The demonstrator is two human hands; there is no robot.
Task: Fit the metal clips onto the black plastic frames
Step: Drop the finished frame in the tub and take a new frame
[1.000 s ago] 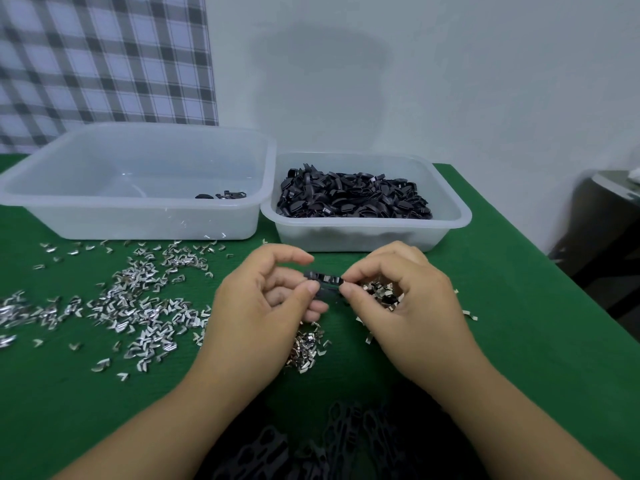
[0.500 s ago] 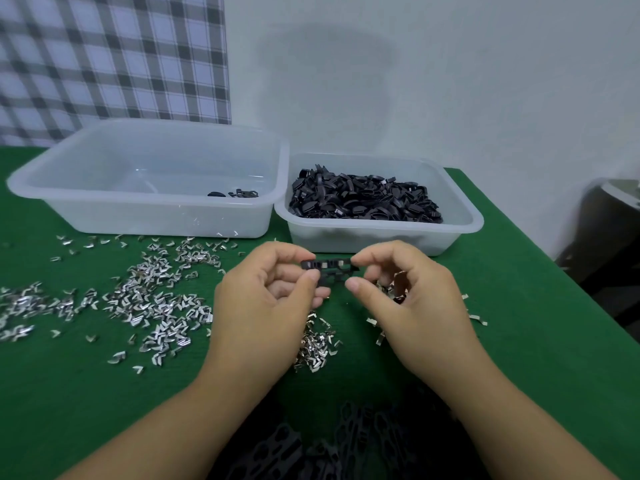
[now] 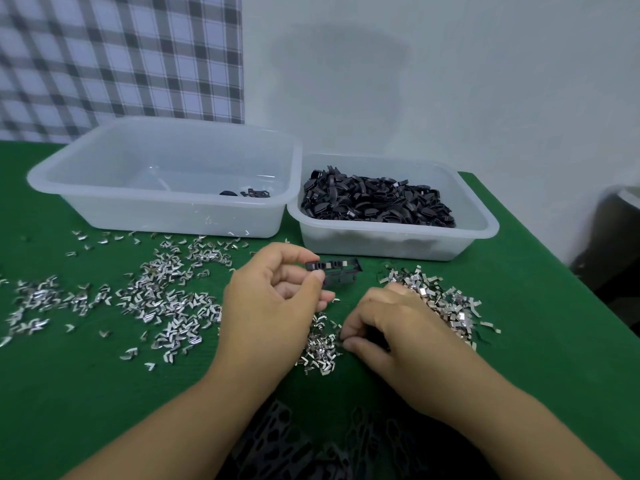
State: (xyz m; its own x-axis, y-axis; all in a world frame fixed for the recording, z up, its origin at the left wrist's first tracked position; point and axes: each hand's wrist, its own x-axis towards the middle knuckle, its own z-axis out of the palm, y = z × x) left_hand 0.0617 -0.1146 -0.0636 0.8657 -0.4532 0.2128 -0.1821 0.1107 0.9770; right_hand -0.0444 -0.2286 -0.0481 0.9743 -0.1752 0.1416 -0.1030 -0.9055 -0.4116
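While left hand (image 3: 273, 306) pinches frame (image 3: 334, 271) by one end, right hand (image 3: 391, 327) curls over clips (image 3: 318, 344), catch unclear; frame could slip.

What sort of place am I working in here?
Probably a small hand-assembly bench: metal clips heaped on a green table, a tub of black plastic frames, plaid curtain behind.

Table (image 3: 540, 306): green cloth on top.
Big tub (image 3: 138, 213): see-through white, at the back on the left.
Small tub (image 3: 381, 244): same kind, just right of the big one.
Checked cloth (image 3: 121, 57): hangs behind, left.
Wall (image 3: 450, 81): plain white.
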